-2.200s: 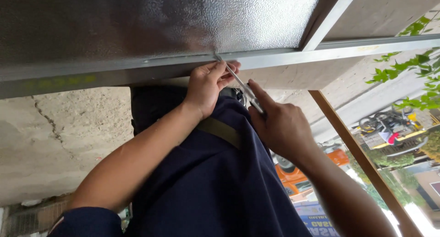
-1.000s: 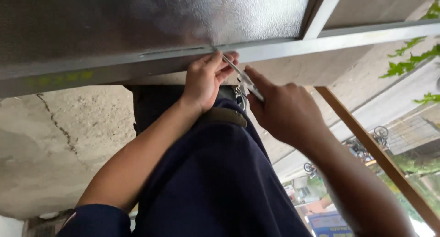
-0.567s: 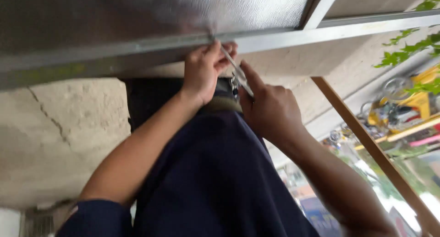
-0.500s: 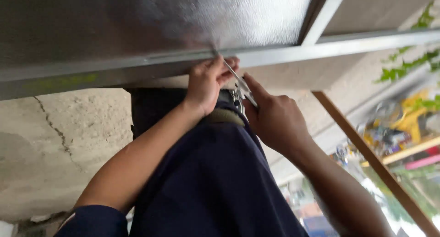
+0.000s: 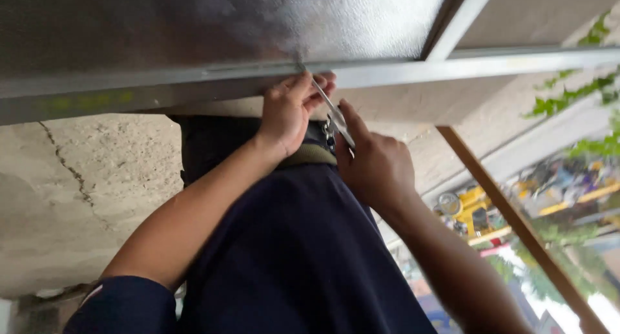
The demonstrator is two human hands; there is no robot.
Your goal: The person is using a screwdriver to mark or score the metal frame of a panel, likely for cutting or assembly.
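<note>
Nearest to the camera is the dark blue garment [image 5: 290, 256] of the person, which fills the lower middle of the view; a dark sleeve [image 5: 123, 305] sits at the bottom left, and both bare forearms go up from there. At the waist there is an olive belt [image 5: 310, 155], partly hidden behind the hands, with some small metal pieces hanging near it that I cannot identify.

The right hand [image 5: 374, 163] is closed around the lower part of a thin metal blade [image 5: 332, 111], with the forefinger stretched along it; the handle is hidden inside the fist, so I cannot tell what kind of tool it is. The blade goes up and to the left, and its tip meets the grey metal frame bar [image 5: 161, 82] at the place where the left hand is.

The left hand [image 5: 287, 111] is pressed on the lower edge of this bar, fingers bent and close to the blade; I cannot tell if it pinches something or only leans on the bar.

Above the bar lies a silvery textured panel [image 5: 226, 17]; a second bar [image 5: 462, 20] crosses at the upper right.

Farther, at the left, is a cracked concrete wall [image 5: 71, 179]; at the right a brown wooden strip [image 5: 510, 218], green leaves [image 5: 568, 98] and blurred yellow objects [image 5: 478, 205] well apart from the hands.
</note>
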